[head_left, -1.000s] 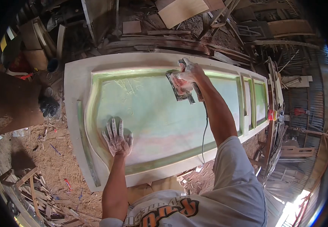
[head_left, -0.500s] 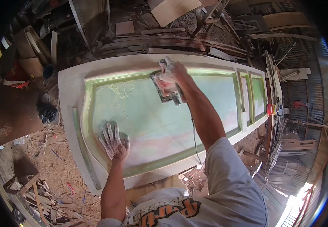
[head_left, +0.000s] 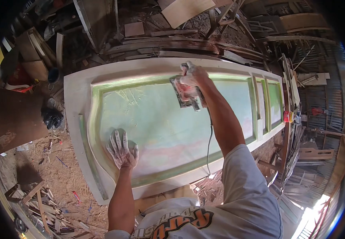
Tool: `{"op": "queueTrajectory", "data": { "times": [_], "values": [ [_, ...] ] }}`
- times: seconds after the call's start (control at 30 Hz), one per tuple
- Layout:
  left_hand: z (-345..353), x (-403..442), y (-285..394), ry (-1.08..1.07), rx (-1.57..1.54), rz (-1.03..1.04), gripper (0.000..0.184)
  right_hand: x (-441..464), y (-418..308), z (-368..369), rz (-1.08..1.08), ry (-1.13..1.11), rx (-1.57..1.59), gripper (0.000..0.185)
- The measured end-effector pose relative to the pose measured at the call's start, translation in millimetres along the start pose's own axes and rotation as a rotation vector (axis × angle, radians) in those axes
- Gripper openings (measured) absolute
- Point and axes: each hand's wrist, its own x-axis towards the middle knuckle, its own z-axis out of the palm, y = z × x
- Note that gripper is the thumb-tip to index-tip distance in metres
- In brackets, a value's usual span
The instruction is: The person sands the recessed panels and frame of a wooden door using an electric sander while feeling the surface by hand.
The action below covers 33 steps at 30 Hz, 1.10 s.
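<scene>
A large panelled board, like a door (head_left: 148,107), lies flat before me, pale green inside with a raised moulding and a whitish frame. Near the far moulding, my right hand (head_left: 194,74) is wrapped round the handle of a dusty red power sander (head_left: 187,92). The sander's base rests on the panel, and its cord (head_left: 208,151) trails down over the near edge. My left hand (head_left: 122,150), white with dust, lies flat with fingers spread on the panel's left part, close to the curved moulding.
A red and yellow tin (head_left: 288,116) stands by the board's right end. Stacked planks (head_left: 172,49) lie beyond the far edge. Scrap wood (head_left: 53,207) is heaped on the floor at lower left. A brown sheet (head_left: 13,119) is at the left.
My right hand has moved the sander to the right along the far moulding. The left hand stays flat in about the same spot on the panel.
</scene>
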Motion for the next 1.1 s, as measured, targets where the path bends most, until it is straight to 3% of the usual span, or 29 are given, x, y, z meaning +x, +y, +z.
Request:
{"op": "queueTrajectory", "data": {
  "times": [0.03,0.17,0.37,0.43,0.57,0.67,0.73,0.87,0.93,1.03,1.1],
  "values": [
    [-1,1,0,-0.001,0.001,0.0,0.095,2,8,0,-0.012,0.016,-0.019,0.081],
    [-7,1,2,-0.028,0.001,0.003,0.098,10,0,6,0.009,0.037,-0.003,0.085],
    [-4,0,-2,0.026,-0.011,0.026,0.099,18,-68,35,-0.08,-0.05,-0.108,0.102],
    [-6,1,-1,0.021,-0.004,0.018,0.099,-25,-110,8,-0.089,-0.068,-0.028,0.105],
    [-10,1,-4,0.001,0.007,0.001,0.098,-33,-152,8,-0.148,-0.096,0.003,0.107],
    [-5,-1,-7,0.028,-0.012,0.027,0.098,-47,-165,2,-0.205,-0.142,-0.155,0.102],
    [-4,0,-8,0.007,-0.01,0.02,0.098,-37,-163,20,-0.116,-0.026,-0.004,0.088],
    [-4,-1,-10,0.023,-0.015,0.031,0.097,-23,-132,9,-0.147,-0.114,-0.032,0.098],
    [-4,0,-10,0.022,-0.002,0.034,0.097,13,-97,40,-0.219,-0.017,-0.084,0.097],
    [-5,0,-8,0.025,0.009,0.03,0.096,1,-58,18,-0.188,0.002,0.027,0.097],
    [-8,2,-6,0.013,0.03,0.026,0.095,1,-42,6,-0.043,-0.039,0.065,0.097]
  ]
}}
